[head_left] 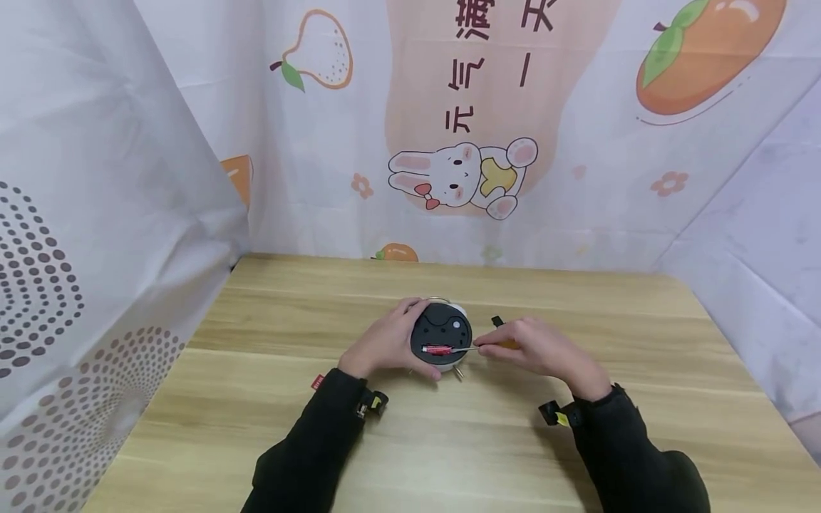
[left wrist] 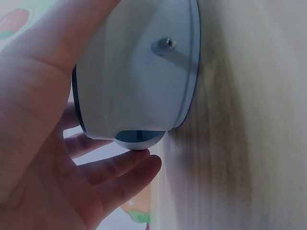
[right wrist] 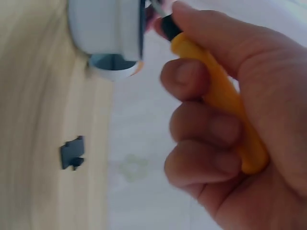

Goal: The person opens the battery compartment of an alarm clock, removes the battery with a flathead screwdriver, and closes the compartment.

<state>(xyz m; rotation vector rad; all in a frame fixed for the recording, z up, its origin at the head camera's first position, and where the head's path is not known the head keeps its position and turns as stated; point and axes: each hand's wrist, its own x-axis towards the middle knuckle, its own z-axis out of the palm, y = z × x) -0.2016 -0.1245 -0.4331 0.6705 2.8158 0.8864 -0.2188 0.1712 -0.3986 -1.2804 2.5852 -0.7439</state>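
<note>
A white twin-bell style alarm clock (head_left: 442, 324) lies face down on the table, its dark back up. My left hand (head_left: 385, 338) grips it by the rim, thumb on the near side and fingers round the far side. A red battery (head_left: 437, 350) sits in the slot in its back. My right hand (head_left: 539, 349) holds a screwdriver (right wrist: 218, 86) by its orange handle, fingers curled round it. The shaft's tip is right at the battery's right end. In the left wrist view, a short metal leg (left wrist: 164, 46) juts from the clock's white side.
Beyond the right hand, a small black cover (head_left: 497, 321) lies on the wooden table (head_left: 410, 442). Printed white cloth (head_left: 321, 142) hangs behind the table and along both sides. A small red tag (head_left: 317, 382) shows beside the left sleeve.
</note>
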